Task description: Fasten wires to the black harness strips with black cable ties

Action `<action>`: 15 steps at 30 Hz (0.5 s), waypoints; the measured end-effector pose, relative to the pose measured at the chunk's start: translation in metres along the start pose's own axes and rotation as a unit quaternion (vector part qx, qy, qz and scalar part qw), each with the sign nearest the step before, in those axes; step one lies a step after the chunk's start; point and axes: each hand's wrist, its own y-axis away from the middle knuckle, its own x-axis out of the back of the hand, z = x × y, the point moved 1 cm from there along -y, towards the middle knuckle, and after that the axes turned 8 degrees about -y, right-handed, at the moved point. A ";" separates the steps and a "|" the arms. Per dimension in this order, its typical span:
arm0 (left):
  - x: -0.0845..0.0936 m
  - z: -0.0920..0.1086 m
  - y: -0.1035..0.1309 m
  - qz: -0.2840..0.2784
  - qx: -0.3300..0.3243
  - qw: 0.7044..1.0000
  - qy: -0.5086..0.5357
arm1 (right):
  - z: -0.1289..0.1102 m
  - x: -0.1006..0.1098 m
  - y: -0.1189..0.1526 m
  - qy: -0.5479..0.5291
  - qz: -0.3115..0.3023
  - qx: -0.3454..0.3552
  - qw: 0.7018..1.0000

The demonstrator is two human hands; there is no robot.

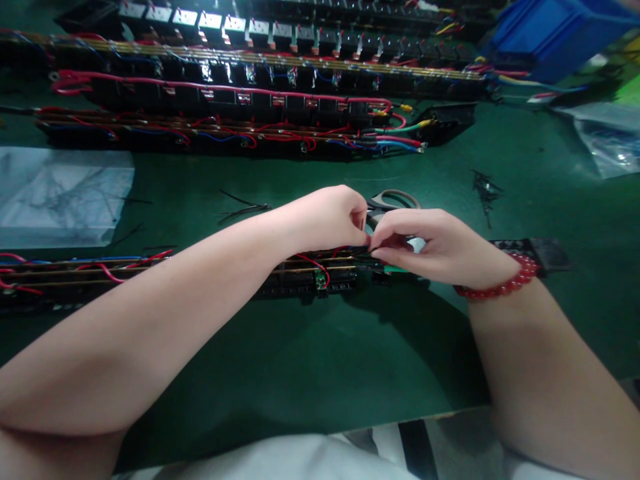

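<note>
Head view: the fingertips of the left hand (335, 217) and right hand (435, 247) are pressed together, nearly meeting; what is pinched cannot be told. Below, a long black wired strip with brass-coloured rods (300, 271) is laid along the green bench (300, 353). Grey-handled scissors (379, 200) are partly covered.

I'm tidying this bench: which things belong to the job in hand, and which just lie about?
Likely in use:
near wired strip, under left hand and right hand
perhaps scissors and black ties

Seemingly just lying about:
far wired strips
blue bin
clear bag at right
</note>
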 end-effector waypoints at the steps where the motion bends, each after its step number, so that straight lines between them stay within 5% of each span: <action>1: 0.000 0.000 0.000 0.000 -0.002 1.000 0.006 | 0.001 0.000 0.000 -0.005 0.000 -0.001 1.000; 15: 0.001 0.005 0.002 -0.030 0.030 0.999 0.012 | 0.006 -0.004 0.001 -0.028 0.027 0.001 0.999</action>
